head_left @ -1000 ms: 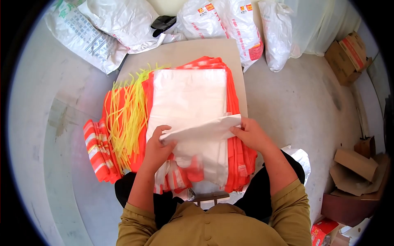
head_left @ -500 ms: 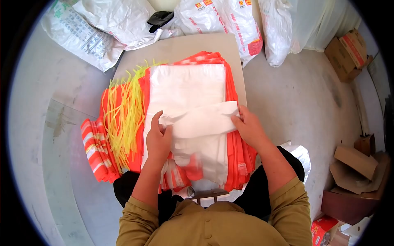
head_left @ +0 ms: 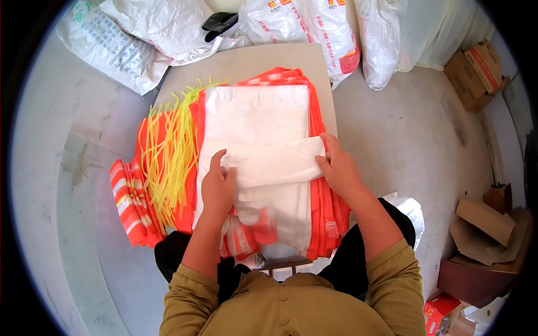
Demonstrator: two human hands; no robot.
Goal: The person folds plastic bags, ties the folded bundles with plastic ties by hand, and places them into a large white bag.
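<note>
White folded strip [head_left: 277, 165], one: pinched by right hand [head_left: 341, 172]; left hand [head_left: 217, 186] opposite, grip unclear; best kept taut between.

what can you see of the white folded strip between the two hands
The white folded strip looks like thin, smooth plastic or paper, plain, with faint creases. It lies crosswise over the white sheeting, tilted slightly up toward its right end, which juts over the red material. The right hand pinches that end; the left hand covers the other, its grip unclear. Whether the strip joins the sheeting can't be told.
</note>
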